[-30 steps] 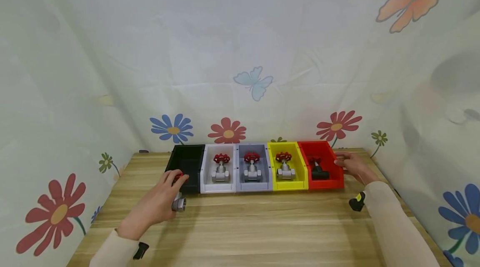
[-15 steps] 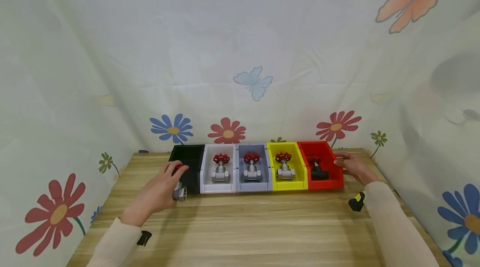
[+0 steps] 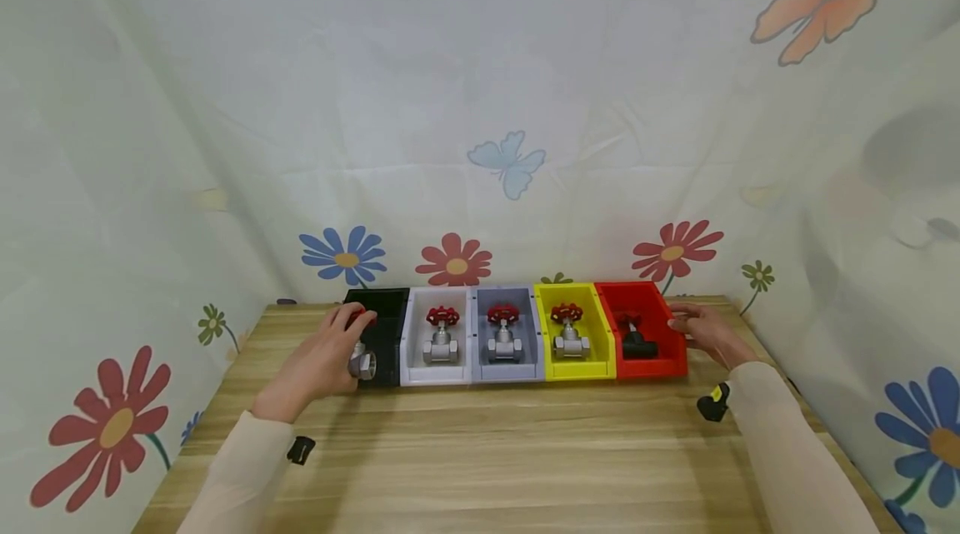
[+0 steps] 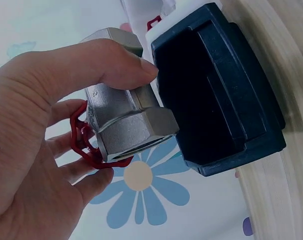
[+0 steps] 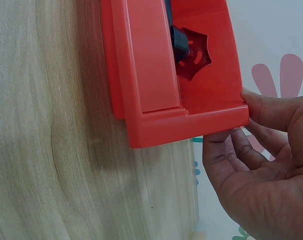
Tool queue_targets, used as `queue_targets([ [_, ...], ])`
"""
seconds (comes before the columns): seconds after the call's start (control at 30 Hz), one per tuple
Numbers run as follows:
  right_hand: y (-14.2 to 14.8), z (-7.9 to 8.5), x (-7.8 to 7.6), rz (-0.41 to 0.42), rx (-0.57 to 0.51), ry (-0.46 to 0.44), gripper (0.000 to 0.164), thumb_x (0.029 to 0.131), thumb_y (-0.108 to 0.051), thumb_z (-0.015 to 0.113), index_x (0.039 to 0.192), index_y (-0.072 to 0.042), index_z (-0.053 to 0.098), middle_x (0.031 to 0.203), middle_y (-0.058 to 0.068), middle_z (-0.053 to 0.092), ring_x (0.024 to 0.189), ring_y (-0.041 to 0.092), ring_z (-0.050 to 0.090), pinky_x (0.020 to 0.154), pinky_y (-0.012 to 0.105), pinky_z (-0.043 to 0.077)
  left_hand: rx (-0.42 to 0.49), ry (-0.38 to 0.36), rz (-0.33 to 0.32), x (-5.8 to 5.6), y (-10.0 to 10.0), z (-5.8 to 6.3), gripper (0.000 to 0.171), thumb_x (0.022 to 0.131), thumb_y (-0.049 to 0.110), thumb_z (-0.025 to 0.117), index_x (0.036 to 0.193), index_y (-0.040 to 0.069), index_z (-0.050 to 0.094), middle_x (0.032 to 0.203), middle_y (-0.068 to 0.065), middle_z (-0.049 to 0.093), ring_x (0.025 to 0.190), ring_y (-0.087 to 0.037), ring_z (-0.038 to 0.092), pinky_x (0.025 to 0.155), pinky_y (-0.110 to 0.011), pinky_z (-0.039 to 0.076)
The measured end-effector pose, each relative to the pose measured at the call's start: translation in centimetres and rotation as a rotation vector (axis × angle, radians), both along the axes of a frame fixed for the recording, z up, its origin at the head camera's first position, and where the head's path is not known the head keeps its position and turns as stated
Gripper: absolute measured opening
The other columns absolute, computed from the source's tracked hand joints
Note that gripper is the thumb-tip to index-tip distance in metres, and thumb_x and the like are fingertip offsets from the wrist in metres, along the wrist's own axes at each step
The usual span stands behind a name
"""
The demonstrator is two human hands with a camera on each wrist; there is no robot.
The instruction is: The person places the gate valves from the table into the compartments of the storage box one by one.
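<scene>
My left hand (image 3: 318,359) holds a steel gate valve (image 4: 124,122) with a red handwheel (image 4: 84,135). The thumb lies across the valve body and the other fingers are round the handwheel. The valve is just above the front left of the black bin (image 4: 254,95), whose visible inside is dark. At the row's other end, my right hand (image 5: 271,155) grips the side wall of the red bin (image 5: 156,60), thumb at the rim and fingers against the outside. A black valve with a red handwheel (image 5: 194,55) sits in that bin.
Between the end bins stand a white bin (image 3: 412,376), a grey bin (image 3: 517,374) and a yellow bin (image 3: 581,372), each with a red-wheeled steel valve. The bins adjoin in a row at the back of the wooden table (image 3: 510,459). A flowered curtain (image 3: 375,142) hangs behind.
My left hand has moved forward and slightly right with the gate valve, from in front of the black bin to over its front edge. The right hand has stayed at the red bin.
</scene>
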State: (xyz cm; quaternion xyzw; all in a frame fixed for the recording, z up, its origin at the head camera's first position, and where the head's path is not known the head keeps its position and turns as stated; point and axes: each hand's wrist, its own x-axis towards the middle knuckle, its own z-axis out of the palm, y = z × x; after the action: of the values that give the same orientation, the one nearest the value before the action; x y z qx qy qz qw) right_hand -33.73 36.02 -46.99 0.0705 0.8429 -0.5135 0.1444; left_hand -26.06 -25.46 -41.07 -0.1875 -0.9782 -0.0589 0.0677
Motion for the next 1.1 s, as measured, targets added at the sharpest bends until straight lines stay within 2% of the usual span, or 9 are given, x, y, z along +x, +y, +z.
queue_targets([
  [0.3,-0.2,0.1,0.1,-0.002,-0.006,-0.015,0.060,0.102,-0.016,0.049,0.153,0.003,0.024,0.153,0.031,0.032,0.134,0.045,0.043,0.110,0.055,0.040,-0.006,-0.022,-0.003,-1.8,0.1,0.0,0.098,0.060,0.008,0.089,0.146,0.009,0.042,0.149,-0.018,0.034,0.135,-0.039,0.033,0.103,-0.057,0.047],
  [0.67,-0.2,0.3,0.0,-0.023,0.015,-0.018,0.059,0.101,-0.016,0.050,0.152,0.003,0.025,0.149,0.032,0.036,0.129,0.043,0.047,0.108,0.053,0.044,0.005,-0.046,0.003,-3.6,-0.1,-0.9,0.098,0.061,0.006,0.088,0.147,0.008,0.040,0.150,-0.019,0.033,0.136,-0.039,0.031,0.102,-0.057,0.047],
  [1.1,-0.2,0.0,0.0,-0.018,0.029,0.008,0.058,0.102,-0.016,0.049,0.152,0.004,0.027,0.148,0.032,0.038,0.127,0.043,0.050,0.106,0.052,0.046,0.041,-0.137,0.052,-6.0,-0.1,-2.0,0.100,0.062,0.006,0.087,0.149,0.011,0.037,0.155,-0.018,0.027,0.140,-0.040,0.026,0.098,-0.059,0.049],
])
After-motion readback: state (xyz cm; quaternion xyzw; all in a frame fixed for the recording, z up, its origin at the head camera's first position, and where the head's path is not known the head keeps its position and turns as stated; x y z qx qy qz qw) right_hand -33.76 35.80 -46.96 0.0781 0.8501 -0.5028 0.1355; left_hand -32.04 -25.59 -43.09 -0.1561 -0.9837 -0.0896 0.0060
